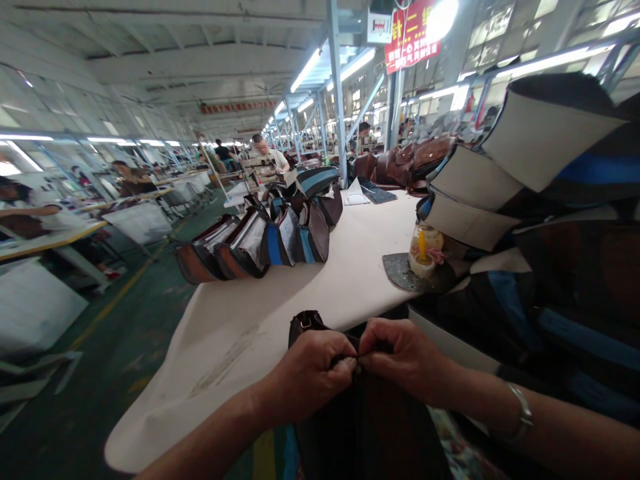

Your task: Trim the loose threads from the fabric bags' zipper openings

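Observation:
A dark brown and black bag [370, 427] stands in front of me at the table's near edge, with a small buckle tab at its top. My left hand [315, 370] pinches the bag's upper edge. Right beside it, my right hand [405, 360] pinches the same edge, and the fingertips of both hands nearly meet. Whatever small part lies between the fingertips is too hidden to make out. A bangle circles the right wrist.
The pale tabletop [270, 300] spreads ahead. Several finished-looking bags [240, 250] line its left side. A glue pot [423, 253] with a yellow stick sits on a dark slab [393, 270]. Bag panels [545, 133] pile high on the right. Workers sit farther off.

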A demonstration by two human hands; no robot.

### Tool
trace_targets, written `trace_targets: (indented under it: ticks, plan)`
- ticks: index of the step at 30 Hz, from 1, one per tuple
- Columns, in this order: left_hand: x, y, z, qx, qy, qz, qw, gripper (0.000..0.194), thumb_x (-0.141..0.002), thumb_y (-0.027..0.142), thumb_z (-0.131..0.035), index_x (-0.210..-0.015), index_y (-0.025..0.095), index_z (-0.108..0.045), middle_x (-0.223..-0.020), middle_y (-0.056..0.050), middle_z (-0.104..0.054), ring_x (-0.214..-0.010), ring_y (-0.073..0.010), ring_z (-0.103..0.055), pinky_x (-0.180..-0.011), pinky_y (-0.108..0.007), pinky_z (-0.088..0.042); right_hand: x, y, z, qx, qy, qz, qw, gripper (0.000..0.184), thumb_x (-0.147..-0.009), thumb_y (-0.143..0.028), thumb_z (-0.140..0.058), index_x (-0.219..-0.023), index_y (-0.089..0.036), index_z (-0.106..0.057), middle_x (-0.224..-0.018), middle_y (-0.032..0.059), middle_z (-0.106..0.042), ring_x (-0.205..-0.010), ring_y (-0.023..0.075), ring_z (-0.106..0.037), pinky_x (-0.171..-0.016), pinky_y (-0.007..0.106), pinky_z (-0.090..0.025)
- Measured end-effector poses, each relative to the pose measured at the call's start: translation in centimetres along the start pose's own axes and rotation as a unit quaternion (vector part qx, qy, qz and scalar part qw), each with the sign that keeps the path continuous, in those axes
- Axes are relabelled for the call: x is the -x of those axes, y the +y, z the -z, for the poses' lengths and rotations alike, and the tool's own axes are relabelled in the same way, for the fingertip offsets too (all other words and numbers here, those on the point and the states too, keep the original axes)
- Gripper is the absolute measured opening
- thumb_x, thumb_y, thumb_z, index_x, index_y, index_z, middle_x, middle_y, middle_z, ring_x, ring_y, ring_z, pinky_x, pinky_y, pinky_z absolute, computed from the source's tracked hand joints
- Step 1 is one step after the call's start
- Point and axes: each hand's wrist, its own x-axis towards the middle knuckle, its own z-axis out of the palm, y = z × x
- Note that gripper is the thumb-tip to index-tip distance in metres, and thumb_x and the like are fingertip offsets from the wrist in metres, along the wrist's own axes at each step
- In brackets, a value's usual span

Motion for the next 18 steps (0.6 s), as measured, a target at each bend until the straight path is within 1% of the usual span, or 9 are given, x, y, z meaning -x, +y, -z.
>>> trace_targets:
  ticks: [2, 5, 7, 9, 11, 13, 16, 17, 18]
  plan:
    - [0.2, 0.0, -0.2, -0.020, 0.017, -0.023, 0.999, 0.017, -0.083, 0.014, -0.051, -0.083, 0.014, -0.069, -0.075, 0.001, -0.062, -0.070, -0.0104, -0.055, -0.066, -0.022, -0.038, 0.1, 0.2, -0.2, 0.022, 0.028, 0.050, 0.998, 0.010, -0.073, -0.010, -0.060, -0.076, -0.015, -0.068, -0.070, -0.0005, -0.061, -0.065, 0.0122, -0.052, -0.060, 0.023, -0.038]
    - [0.5, -0.1, -0.2, -0.017, 0.026, -0.033, 0.999, 0.016, -0.083, 0.014, -0.051, -0.084, 0.014, -0.068, -0.077, 0.001, -0.063, -0.071, -0.0113, -0.055, -0.068, -0.023, -0.038, 0.5, 0.5, -0.3, 0.057, 0.043, 0.160, 0.985, 0.017, -0.075, -0.006, -0.056, -0.080, -0.016, -0.069, -0.075, 0.0012, -0.058, -0.067, 0.0122, -0.054, -0.060, 0.023, -0.039]
    - [0.7, -0.1, 0.3, 0.016, 0.006, -0.010, 1.000, 0.015, -0.084, 0.016, -0.053, -0.084, 0.014, -0.067, -0.077, 0.001, -0.063, -0.072, -0.0118, -0.055, -0.068, -0.023, -0.038, 0.8, 0.5, -0.1, 0.098, 0.022, 0.235, 0.967, 0.022, -0.078, -0.004, -0.051, -0.085, -0.015, -0.069, -0.078, 0.0031, -0.055, -0.068, 0.0126, -0.053, -0.059, 0.023, -0.038]
    - [0.6, 0.0, 1.0, 0.069, -0.039, 0.017, 0.997, 0.017, -0.087, 0.024, -0.054, -0.085, 0.014, -0.068, -0.077, 0.001, -0.061, -0.073, -0.0122, -0.053, -0.067, -0.023, -0.038, 1.2, 0.3, 0.3, 0.160, -0.011, 0.290, 0.944, 0.026, -0.081, -0.003, -0.046, -0.090, -0.013, -0.069, -0.081, 0.0050, -0.053, -0.068, 0.0137, -0.050, -0.059, 0.025, -0.036]
    - [0.3, 0.0, 1.5, 0.109, -0.081, 0.030, 0.990, 0.032, -0.095, 0.037, -0.048, -0.086, 0.014, -0.068, -0.074, 0.002, -0.055, -0.071, -0.0118, -0.047, -0.065, -0.024, -0.035, 1.4, 0.1, 0.7, 0.222, -0.031, 0.321, 0.920, 0.027, -0.084, -0.004, -0.043, -0.092, -0.011, -0.068, -0.080, 0.0058, -0.050, -0.066, 0.0144, -0.045, -0.057, 0.027, -0.033]
    - [-0.1, 0.0, 1.7, 0.135, -0.122, 0.041, 0.982, 0.046, -0.098, 0.049, -0.041, -0.081, 0.014, -0.065, -0.068, 0.003, -0.045, -0.066, -0.0107, -0.038, -0.061, -0.025, -0.030, 1.7, -0.1, 0.9, 0.270, -0.035, 0.344, 0.899, 0.026, -0.087, -0.004, -0.042, -0.092, -0.010, -0.067, -0.078, 0.0059, -0.049, -0.064, 0.0148, -0.041, -0.055, 0.028, -0.030]
    - [-0.4, -0.2, 1.3, 0.172, -0.173, 0.071, 0.967, 0.044, -0.094, 0.054, -0.049, -0.076, 0.014, -0.057, -0.065, 0.005, -0.033, -0.061, -0.0096, -0.027, -0.054, -0.026, -0.022, 2.1, -0.3, 0.9, 0.315, -0.032, 0.369, 0.874, 0.024, -0.089, -0.007, -0.043, -0.092, -0.010, -0.066, -0.079, 0.0068, -0.051, -0.064, 0.0158, -0.039, -0.055, 0.030, -0.029]
    - [-0.4, -0.2, 1.1, 0.179, -0.180, 0.074, 0.964, 0.042, -0.093, 0.053, -0.052, -0.076, 0.014, -0.056, -0.065, 0.005, -0.033, -0.060, -0.0095, -0.026, -0.053, -0.026, -0.021, 2.3, -0.4, 1.0, 0.309, -0.035, 0.370, 0.875, 0.023, -0.089, -0.007, -0.043, -0.093, -0.010, -0.066, -0.080, 0.0076, -0.052, -0.066, 0.0163, -0.041, -0.057, 0.030, -0.030]
    - [-0.3, -0.2, 0.9, 0.175, -0.175, 0.070, 0.966, 0.040, -0.093, 0.051, -0.053, -0.076, 0.015, -0.055, -0.065, 0.005, -0.034, -0.061, -0.0095, -0.028, -0.053, -0.025, -0.022, 2.6, -0.5, 1.0, 0.287, -0.037, 0.363, 0.886, 0.022, -0.090, -0.008, -0.043, -0.094, -0.010, -0.065, -0.082, 0.0081, -0.054, -0.068, 0.0166, -0.044, -0.058, 0.030, -0.032]
